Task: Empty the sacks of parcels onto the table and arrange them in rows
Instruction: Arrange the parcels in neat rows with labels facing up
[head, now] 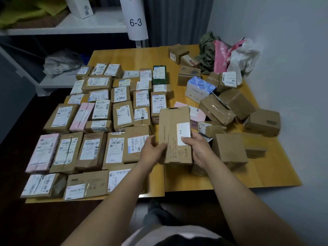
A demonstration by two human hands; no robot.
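Head view puts a flat brown parcel (174, 118) at the centre, held above the table (124, 57) near its front edge, just right of the sorted rows (122, 114). The left hand (152, 148) curls round its lower left edge. The right hand (197, 146) pinches the right edge, with the thumb lying on a white label (183, 129). It looks like a stiff, light carton with flat faces, unlikely to crush or slip. Taking it by the two long edges seems the sound grip, and it should set down flat at the end of a row. To its right, unsorted boxes (229, 103) lie in a jumbled heap, some tilted on one another. Beyond those, crumpled sacks (236, 55) sit in the far corner against the wall.
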